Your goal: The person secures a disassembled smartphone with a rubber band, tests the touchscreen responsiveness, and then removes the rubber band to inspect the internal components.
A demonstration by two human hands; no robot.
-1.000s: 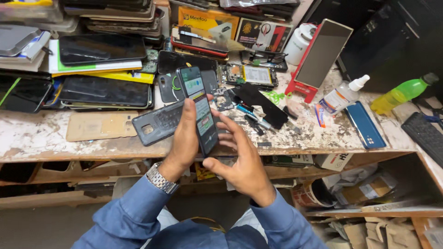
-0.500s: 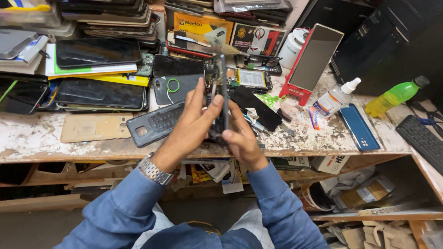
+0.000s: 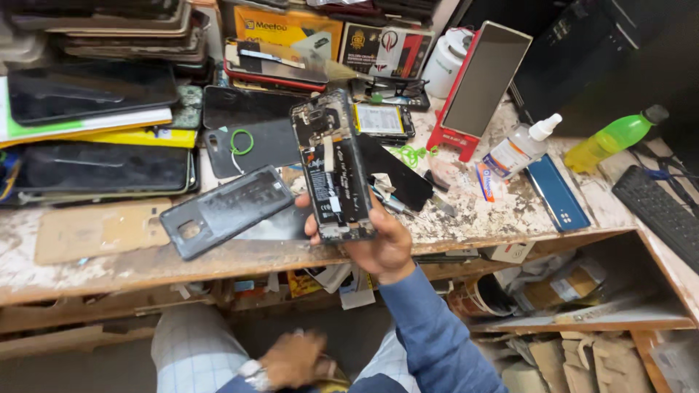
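Right hand (image 3: 382,244) grips the opened phone (image 3: 331,167) — left hand (image 3: 291,358) blurred, grip unclear.

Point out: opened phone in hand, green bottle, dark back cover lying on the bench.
opened phone (image 3: 331,171), head view, on the exposed middle of its internals.
green bottle (image 3: 610,138), head view, on the green body.
dark back cover (image 3: 229,209), head view, on the centre of its flat panel.

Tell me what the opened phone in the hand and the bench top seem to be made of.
Phone: seemingly a dark plastic or metal frame, with circuit boards and shiny metal parts exposed. Bench top: probably wood under worn white paint, judging by the chipped, patchy surface.
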